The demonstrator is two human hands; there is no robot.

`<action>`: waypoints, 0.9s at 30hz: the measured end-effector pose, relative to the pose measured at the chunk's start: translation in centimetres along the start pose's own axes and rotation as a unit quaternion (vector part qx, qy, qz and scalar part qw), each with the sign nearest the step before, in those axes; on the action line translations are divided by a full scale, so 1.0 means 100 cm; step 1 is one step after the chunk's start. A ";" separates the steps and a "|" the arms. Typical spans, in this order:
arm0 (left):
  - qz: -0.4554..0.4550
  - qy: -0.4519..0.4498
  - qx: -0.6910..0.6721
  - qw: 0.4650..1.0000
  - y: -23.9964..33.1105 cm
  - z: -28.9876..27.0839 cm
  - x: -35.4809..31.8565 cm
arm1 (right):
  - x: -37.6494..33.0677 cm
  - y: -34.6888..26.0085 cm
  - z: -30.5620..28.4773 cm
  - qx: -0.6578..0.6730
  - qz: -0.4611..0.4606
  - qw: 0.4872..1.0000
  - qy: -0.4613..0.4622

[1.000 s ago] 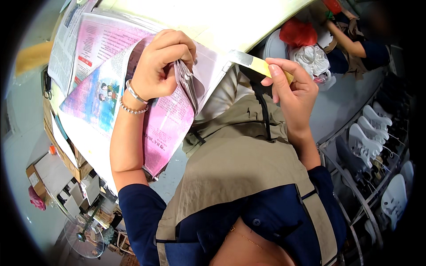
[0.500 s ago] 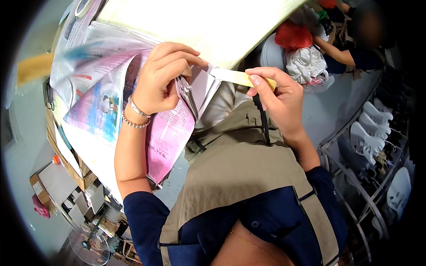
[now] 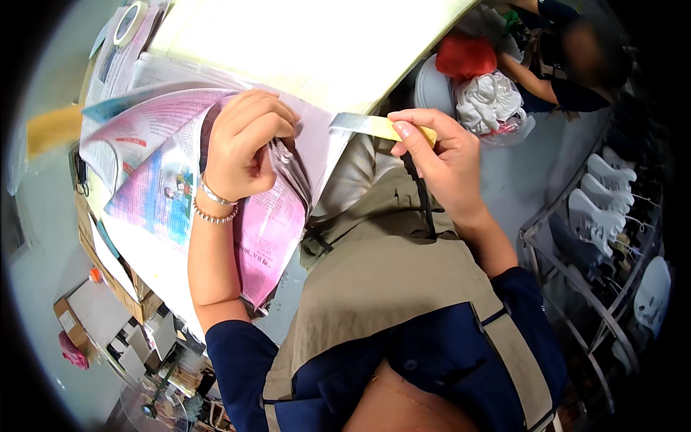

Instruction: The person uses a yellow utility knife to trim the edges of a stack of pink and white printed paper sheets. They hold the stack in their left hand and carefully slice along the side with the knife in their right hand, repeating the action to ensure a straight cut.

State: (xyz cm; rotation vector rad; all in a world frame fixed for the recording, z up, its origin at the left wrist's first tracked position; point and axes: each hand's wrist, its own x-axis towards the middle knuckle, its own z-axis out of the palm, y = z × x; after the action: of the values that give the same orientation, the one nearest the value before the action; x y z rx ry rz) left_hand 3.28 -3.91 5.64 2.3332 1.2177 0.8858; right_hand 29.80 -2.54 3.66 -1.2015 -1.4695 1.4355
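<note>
My left hand (image 3: 248, 147) is closed on the bunched, folded edge of several newspaper sheets (image 3: 270, 241). The sheets are pink and white, with some blue; part of them hangs over the table's near edge. A knife (image 3: 374, 126) with a flat pale blade and a yellow handle is pinched between the thumb and fingers of my right hand (image 3: 443, 155). Its blade points left and its tip lies at the edge of the paper; whether it touches the paper I cannot tell. My left fingertips are partly hidden behind the hand and the folds.
A pale table (image 3: 302, 43) stretches away in front of me. A tape roll (image 3: 130, 23) lies on papers at the far left. Toward the right are a bag of white cloth (image 3: 489, 104), a red bundle (image 3: 466, 57), another person, and a metal rack (image 3: 576, 302) with white plastic parts.
Both my hands have moved slightly left, the left one also lower. The knife has shifted left, with its blade further over the paper's edge. The lifted newspaper flap at the left has settled somewhat.
</note>
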 end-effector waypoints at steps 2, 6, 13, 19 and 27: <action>-0.015 0.043 -0.008 0.999 0.006 0.006 0.002 | 0.001 0.004 -0.005 0.001 -0.021 0.999 0.034; 0.027 -0.031 0.058 0.997 0.011 0.007 0.014 | 0.004 0.011 -0.015 0.026 -0.012 0.997 0.070; -0.042 -0.075 0.061 0.994 0.000 0.011 0.004 | 0.022 0.058 -0.029 0.322 0.080 0.941 0.073; -0.031 -0.041 0.077 0.996 -0.001 0.015 -0.002 | 0.044 0.093 -0.052 0.414 0.116 0.892 0.140; 0.008 -0.019 0.138 0.990 -0.003 0.019 -0.004 | 0.037 0.093 -0.039 0.463 0.082 0.876 0.104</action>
State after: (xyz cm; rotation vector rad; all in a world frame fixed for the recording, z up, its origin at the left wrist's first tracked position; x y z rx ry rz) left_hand 4.23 -4.16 3.89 2.5629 1.3846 0.7135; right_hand 33.61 1.57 -5.59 -0.8108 -0.3913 1.7421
